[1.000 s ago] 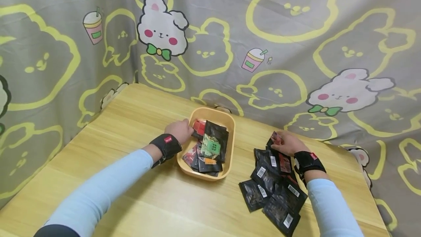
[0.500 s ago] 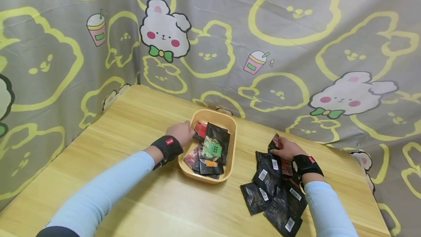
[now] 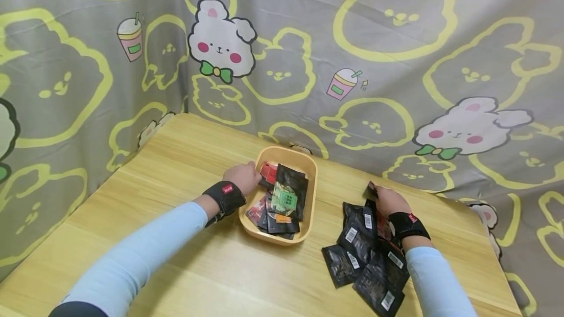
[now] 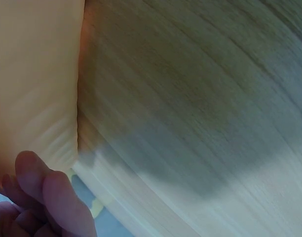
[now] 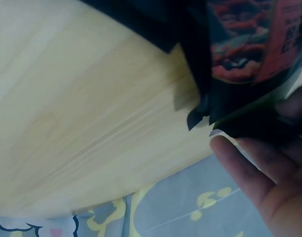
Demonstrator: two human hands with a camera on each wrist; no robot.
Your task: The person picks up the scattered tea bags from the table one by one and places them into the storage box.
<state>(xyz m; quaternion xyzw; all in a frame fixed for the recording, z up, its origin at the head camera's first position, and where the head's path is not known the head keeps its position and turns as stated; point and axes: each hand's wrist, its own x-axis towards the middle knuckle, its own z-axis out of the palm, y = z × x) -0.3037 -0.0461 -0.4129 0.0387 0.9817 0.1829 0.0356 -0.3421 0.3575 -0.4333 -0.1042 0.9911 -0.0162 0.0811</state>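
Note:
My left hand [image 3: 243, 178] grips the left rim of an orange-yellow plastic tray [image 3: 312, 194]; its fingers [image 4: 62, 202] show against the outer wall [image 4: 37, 94] in the left wrist view. Inside the tray lie several sachets, among them a black one with a green label [image 3: 284, 199] and a red one [image 3: 268, 172]. My right hand [image 3: 392, 202] pinches the end of a dark sachet [image 3: 372, 190] at the back of a loose pile. In the right wrist view, a sachet with a red food picture [image 5: 245, 44] shows just beyond the fingers [image 5: 240, 168].
Several black sachets with white barcode labels [image 3: 341, 264] lie overlapping on the wooden table [image 3: 211, 268], right of the tray. A grey curtain [image 3: 282, 53] with yellow cartoon outlines hangs along the table's back and left edges.
My right hand has turned slightly and lifted the end of the sachet it pinches, so the dark side shows more. The left hand stays on the tray rim. The head view has shifted slightly.

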